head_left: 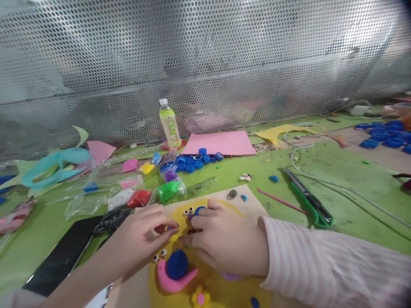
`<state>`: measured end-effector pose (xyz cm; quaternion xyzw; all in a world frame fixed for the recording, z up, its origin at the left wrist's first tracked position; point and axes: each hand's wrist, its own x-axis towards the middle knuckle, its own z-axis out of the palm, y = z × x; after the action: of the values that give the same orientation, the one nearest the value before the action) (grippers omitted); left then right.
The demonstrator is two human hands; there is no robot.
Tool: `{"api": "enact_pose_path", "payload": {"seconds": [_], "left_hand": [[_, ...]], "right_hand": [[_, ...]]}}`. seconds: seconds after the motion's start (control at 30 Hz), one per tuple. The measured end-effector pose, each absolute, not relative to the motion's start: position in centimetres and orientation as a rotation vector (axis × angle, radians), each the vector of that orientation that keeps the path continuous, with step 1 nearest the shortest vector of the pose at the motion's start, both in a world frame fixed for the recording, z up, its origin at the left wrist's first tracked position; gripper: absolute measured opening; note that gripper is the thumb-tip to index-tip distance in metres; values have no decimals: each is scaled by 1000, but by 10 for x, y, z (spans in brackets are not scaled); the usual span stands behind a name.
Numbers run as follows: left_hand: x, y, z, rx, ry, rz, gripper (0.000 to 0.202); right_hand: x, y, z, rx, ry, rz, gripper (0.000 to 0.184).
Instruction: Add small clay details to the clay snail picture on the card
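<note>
Both hands meet over a yellow sheet (244,295) on a light board (128,286). My left hand (144,231) has thumb and forefinger pinched close together above a small yellow and blue piece; what they hold, if anything, is hidden. Curled fingers of my right hand (224,237) touch the sheet just beside, and their tips hide what is under them. Below lies a pink clay snail body (175,284) with a blue bottle cap (177,264) as its shell and googly eyes (159,256). A yellow clay flower (201,297) with a pink middle sits lower down.
A green box cutter (310,201) and a pink stick (281,200) lie right of the board. Behind are blue caps (189,164), pink paper (221,143), a drink bottle (170,124) and bagged clay (168,191). A black phone (64,254) lies left. Perforated metal (205,51) stands behind.
</note>
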<state>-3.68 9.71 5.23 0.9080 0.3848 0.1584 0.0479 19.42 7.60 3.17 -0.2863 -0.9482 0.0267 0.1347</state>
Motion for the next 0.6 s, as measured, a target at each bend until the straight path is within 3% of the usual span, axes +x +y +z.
{"api": "enact_pose_path", "payload": {"seconds": [0.23,0.43,0.6], "left_hand": [[-41,100,51,2749,1209,467,20],[-47,101,57,2779,1272,479,22],[-53,109,60,2853,1316,512,21]], "right_hand": [[197,73,37,-808,-2732,20,22],[246,77,44,-978,-2242,-148,38],[285,91,45,-1200,-2070,-365,37]]}}
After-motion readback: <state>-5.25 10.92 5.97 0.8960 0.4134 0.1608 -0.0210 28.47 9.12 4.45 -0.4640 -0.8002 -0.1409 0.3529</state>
